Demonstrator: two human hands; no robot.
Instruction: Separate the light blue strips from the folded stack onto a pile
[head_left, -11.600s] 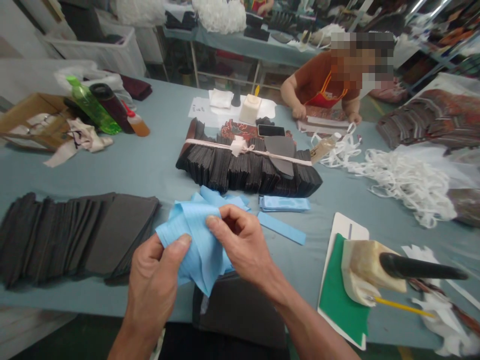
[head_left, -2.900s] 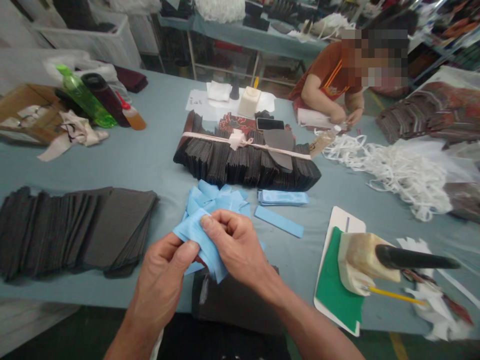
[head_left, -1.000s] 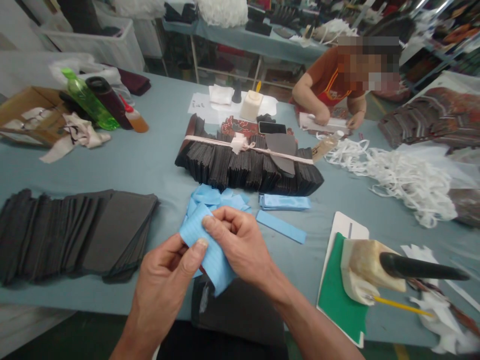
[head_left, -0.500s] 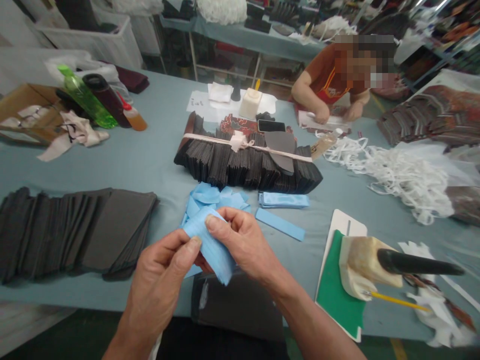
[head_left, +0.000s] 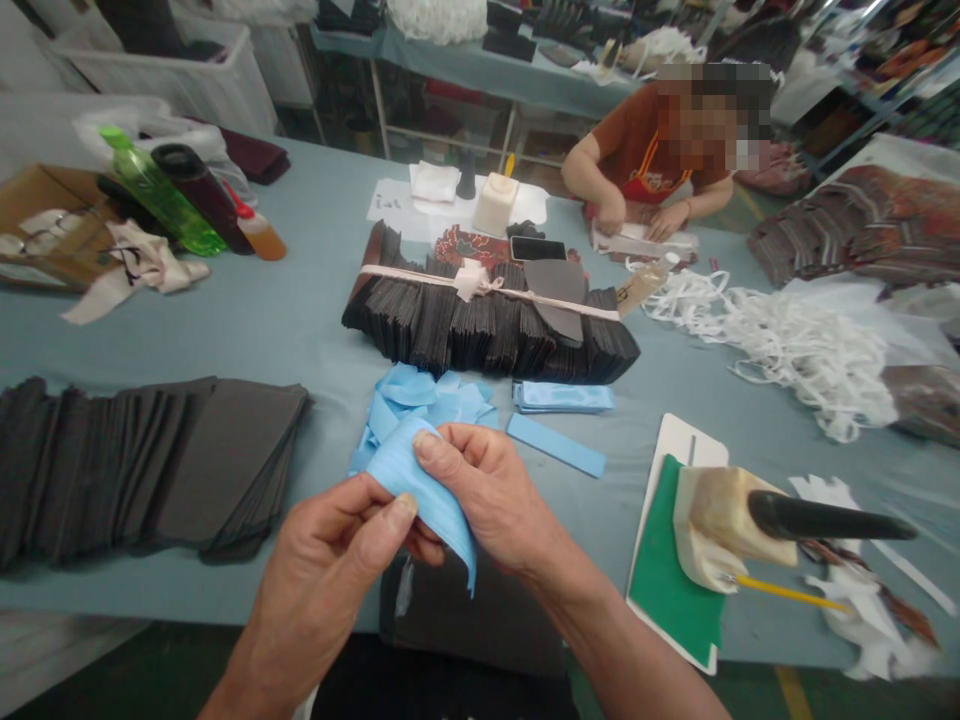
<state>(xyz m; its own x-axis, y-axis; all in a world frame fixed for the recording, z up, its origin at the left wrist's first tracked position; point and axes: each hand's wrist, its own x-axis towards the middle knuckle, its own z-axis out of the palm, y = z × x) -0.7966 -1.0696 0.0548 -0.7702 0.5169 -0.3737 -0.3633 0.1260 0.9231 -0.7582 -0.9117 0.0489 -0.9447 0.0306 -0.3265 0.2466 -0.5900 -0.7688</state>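
Both my hands are closed on one light blue strip (head_left: 435, 505) just above the near table edge. My left hand (head_left: 330, 575) pinches its left end with thumb and fingers. My right hand (head_left: 487, 495) grips it from the right, and the strip's loose end hangs down below. A loose heap of blue strips (head_left: 424, 398) lies on the table right behind my hands. A neat small stack of blue strips (head_left: 562, 396) and a single flat strip (head_left: 556, 444) lie to the right. A dark flat piece (head_left: 480, 620) lies under my hands at the table edge.
Fanned dark grey sheets (head_left: 142, 465) lie at the left; a tied black bundle (head_left: 487, 320) sits mid-table. A green-and-white board (head_left: 675, 590) with a pale block and a black handle (head_left: 825, 520) is at the right, white cords (head_left: 787, 350) beyond. Bottles (head_left: 157, 195) stand far left. A person (head_left: 645, 150) works opposite.
The wide blue piece I held earlier is now a narrow strip in both hands. In the last second its lower end has drooped further down and my thumbs have slid along it.
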